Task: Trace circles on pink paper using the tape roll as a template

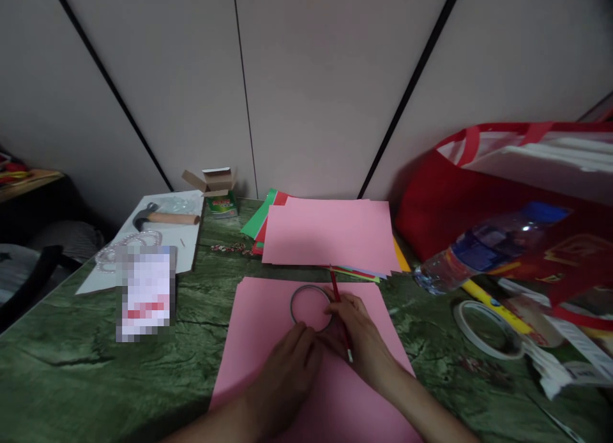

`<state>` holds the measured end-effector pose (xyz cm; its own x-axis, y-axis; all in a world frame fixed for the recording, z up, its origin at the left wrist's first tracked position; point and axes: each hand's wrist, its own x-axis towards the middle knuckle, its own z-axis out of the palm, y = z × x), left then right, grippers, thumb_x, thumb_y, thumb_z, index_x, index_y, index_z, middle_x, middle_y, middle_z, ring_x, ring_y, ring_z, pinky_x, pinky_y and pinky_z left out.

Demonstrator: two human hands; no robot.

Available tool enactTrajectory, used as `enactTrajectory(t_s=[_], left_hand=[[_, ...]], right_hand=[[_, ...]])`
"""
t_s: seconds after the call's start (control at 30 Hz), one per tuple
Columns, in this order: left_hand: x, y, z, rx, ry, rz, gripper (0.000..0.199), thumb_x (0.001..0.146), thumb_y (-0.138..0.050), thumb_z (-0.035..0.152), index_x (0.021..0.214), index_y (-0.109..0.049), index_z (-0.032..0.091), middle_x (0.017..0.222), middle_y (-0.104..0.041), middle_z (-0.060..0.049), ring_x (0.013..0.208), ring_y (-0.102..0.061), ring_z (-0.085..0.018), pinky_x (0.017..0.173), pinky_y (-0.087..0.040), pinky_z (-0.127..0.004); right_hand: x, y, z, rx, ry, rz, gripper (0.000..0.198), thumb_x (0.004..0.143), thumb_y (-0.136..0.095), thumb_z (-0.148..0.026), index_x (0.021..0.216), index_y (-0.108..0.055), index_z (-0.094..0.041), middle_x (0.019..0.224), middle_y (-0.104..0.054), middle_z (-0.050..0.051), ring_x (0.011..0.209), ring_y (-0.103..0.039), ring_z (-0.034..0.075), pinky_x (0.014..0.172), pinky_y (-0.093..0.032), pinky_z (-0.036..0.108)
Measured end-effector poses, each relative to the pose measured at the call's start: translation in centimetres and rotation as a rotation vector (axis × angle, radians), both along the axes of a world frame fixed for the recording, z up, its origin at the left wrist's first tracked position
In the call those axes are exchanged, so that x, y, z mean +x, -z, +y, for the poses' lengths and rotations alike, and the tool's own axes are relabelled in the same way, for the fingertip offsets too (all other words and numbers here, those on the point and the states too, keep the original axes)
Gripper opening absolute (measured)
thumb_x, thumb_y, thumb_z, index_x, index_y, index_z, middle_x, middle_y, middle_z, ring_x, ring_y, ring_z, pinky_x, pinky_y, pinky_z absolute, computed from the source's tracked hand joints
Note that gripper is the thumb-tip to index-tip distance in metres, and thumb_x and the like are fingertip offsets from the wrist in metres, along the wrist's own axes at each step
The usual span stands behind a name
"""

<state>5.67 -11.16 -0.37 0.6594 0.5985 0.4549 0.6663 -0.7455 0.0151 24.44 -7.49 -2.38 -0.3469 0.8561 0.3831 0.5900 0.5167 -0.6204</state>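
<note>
A sheet of pink paper (258, 322) lies in front of me, with others beneath its edges. On it rests a thin grey ring (292, 306). The fingers of my left hand (290, 373) are closed together at the ring's near edge. My right hand (359, 337) is at the ring's right side, its fingertips by the rim. A red pencil (336, 288) with a white end is in that hand, tilted across the fingers. The contact between the fingertips and the ring is partly hidden.
Behind lies a stack of coloured paper (330, 232). At left are a hammer (172, 219) on a white board (191, 251), a blurred-out packet (146, 290) and a small open box (221, 203). A plastic bottle (483, 251), tape roll (514, 353) and red bag (426, 207) stand right.
</note>
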Motion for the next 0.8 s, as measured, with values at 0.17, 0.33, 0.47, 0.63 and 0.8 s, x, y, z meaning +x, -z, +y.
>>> enactTrajectory(t_s=[0.17,0.33,0.47,0.63,0.8], left_hand=[[0.1,0.3,0.1,0.006,-0.022,-0.022,0.036,0.080,-0.032,-0.005,0.102,-0.056,0.010,0.098,-0.062,-0.010,0.099,-0.057,-0.021,0.088,-0.050,-0.035],[-0.1,0.2,0.2,-0.092,-0.050,-0.016,0.034,0.080,-0.039,-0.003,0.105,-0.055,0.011,0.106,-0.061,-0.013,0.102,-0.057,-0.023,0.090,-0.049,-0.042],[0.0,-0.4,0.4,-0.094,-0.090,0.082,0.048,0.076,-0.037,-0.006,0.120,-0.049,0.008,0.119,-0.058,-0.017,0.117,-0.051,-0.026,0.094,-0.045,-0.042],[2.1,-1.0,1.6,0.019,-0.157,0.242,0.043,0.083,-0.045,0.008,0.126,-0.049,0.005,0.129,-0.051,-0.023,0.122,-0.046,-0.036,0.096,-0.041,-0.052],[4.2,0.2,2.0,0.045,-0.337,0.243,0.029,0.088,-0.052,0.027,0.110,-0.063,0.010,0.114,-0.060,-0.019,0.114,-0.051,-0.038,0.089,-0.043,-0.060]], right_hand=[[-0.2,0.4,0.1,-0.006,0.015,-0.024,0.033,0.076,-0.066,-0.012,0.105,-0.055,-0.021,0.109,-0.060,0.012,0.109,-0.049,0.029,0.086,-0.049,0.042],[0.1,0.0,0.1,-0.042,0.015,0.101,0.025,0.082,-0.059,-0.016,0.106,-0.056,-0.022,0.116,-0.060,0.013,0.113,-0.052,0.028,0.090,-0.048,0.041],[1.1,-1.6,1.3,-0.165,0.090,0.360,0.019,0.093,-0.046,-0.030,0.106,-0.056,-0.022,0.116,-0.064,0.012,0.103,-0.062,0.022,0.087,-0.049,0.037],[0.7,-4.1,5.4,-0.348,0.174,0.776,0.042,0.086,-0.052,-0.056,0.100,-0.064,-0.019,0.077,-0.073,0.006,0.075,-0.068,0.020,0.074,-0.052,0.033],[-2.1,-3.5,8.8,-0.503,0.232,1.205,0.047,0.068,-0.069,-0.061,0.080,-0.068,-0.016,0.054,-0.064,-0.001,0.055,-0.063,0.014,0.058,-0.052,0.027]])
